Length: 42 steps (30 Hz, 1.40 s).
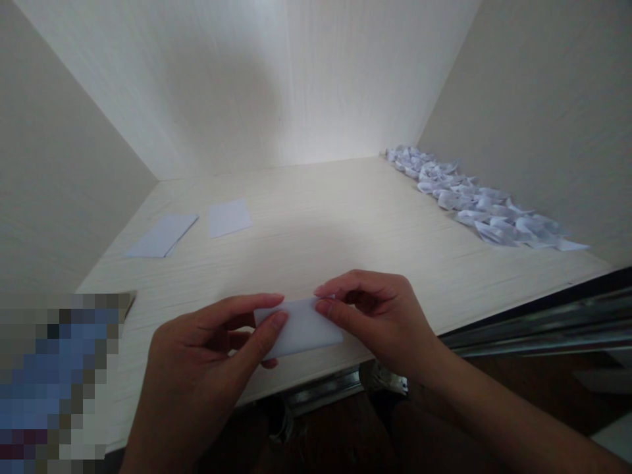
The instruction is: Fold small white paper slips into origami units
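Between my two hands, near the front edge of the shelf, is a small white piece of paper (306, 329), apparently folded into a rectangle. My left hand (212, 355) pinches its left end, thumb on the near face and fingers behind. At the upper right corner, my right hand (380, 309) grips the paper between thumb and fingertips. The parts of the fingers behind the paper are hidden. Farther off to the left lie a single white paper sheet (230, 218) and a small stack of white paper sheets (162, 236).
A long heap of folded white paper pieces (474, 197) runs along the right wall. Pale panels enclose the shelf (316, 191) at the back and both sides. A blurred-out object (54, 382) occupies the near left. Below the front edge, shoes (385, 378) show on the floor.
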Available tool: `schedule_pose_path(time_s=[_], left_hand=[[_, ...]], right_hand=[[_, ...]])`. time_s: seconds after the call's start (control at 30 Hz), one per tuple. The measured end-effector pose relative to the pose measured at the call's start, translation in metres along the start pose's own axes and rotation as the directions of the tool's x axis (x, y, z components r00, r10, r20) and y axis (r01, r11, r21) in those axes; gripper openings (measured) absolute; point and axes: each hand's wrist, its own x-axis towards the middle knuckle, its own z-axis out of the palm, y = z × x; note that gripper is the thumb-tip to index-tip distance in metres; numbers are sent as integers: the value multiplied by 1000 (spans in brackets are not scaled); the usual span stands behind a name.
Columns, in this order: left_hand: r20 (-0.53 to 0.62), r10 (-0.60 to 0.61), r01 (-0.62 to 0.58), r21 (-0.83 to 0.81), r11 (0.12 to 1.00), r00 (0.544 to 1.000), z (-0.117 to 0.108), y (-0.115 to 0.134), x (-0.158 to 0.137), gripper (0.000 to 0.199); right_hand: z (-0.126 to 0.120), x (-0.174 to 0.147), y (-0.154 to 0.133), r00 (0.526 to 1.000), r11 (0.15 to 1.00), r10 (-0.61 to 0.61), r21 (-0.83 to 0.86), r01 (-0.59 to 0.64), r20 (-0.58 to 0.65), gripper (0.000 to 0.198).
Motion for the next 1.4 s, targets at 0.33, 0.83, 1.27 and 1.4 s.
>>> schedule_pose_path(time_s=[0.33,0.83,1.27,1.4], left_hand=[[20,39,-39,29,999,999,-3,-6,3,24],[203,122,-150,127,980,971,-6,-14,10,21],[201,204,-233,128,964,958,-3,-15,8,28],[206,185,-203,68,977,961,-2,-11,6,31]], right_hand=[[-3,5,0,981,982,167,73,-174,100,17],[-5,8,-8,933,972,74,-234,12,353,24],[-4,8,-7,908,936,2,-320,146,419,23],[-4,7,-6,897,932,-1,-324,160,441,27]])
